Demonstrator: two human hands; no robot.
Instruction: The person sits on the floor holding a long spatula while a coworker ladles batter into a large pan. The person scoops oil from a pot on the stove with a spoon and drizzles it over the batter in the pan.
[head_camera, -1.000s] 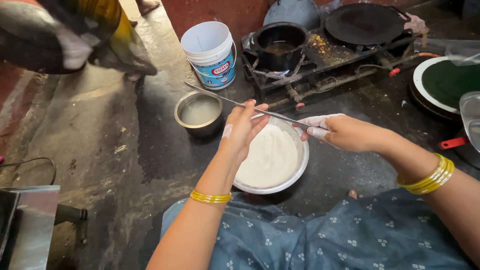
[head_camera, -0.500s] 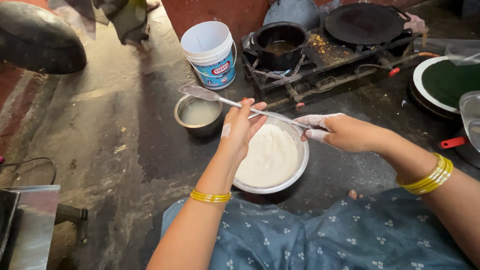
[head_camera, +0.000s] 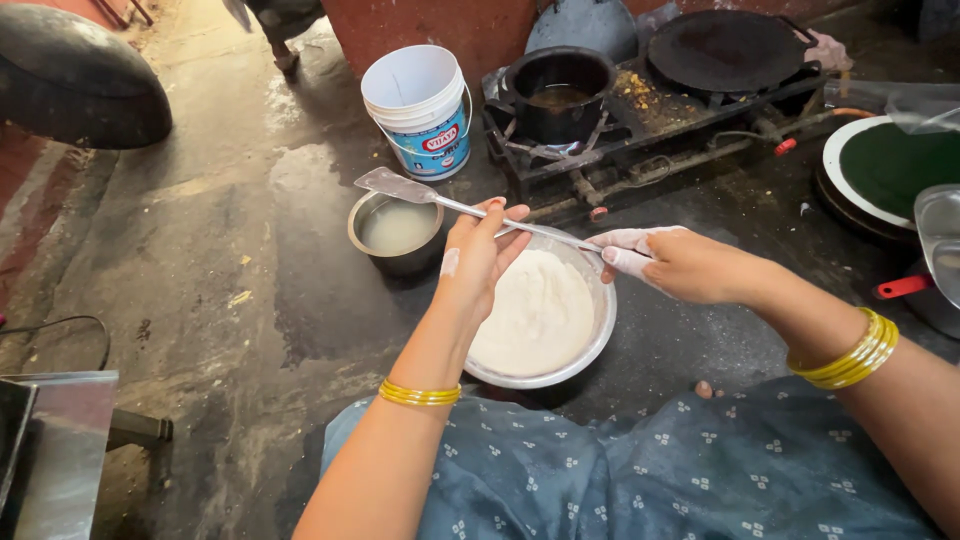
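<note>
The right hand (head_camera: 690, 265) grips the metal spatula (head_camera: 440, 200) handle, fingers clamped; the left hand (head_camera: 478, 255) fingers lie loosely apart, touching its shaft above the batter bowl (head_camera: 590, 345).

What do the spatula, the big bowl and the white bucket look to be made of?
Spatula: thin bare metal, likely steel, grey with a dull shine. Big bowl: polished metal, its rim bright and reflective, holding white batter. White bucket: plastic by its look, opaque, smooth, with a printed label.
</note>
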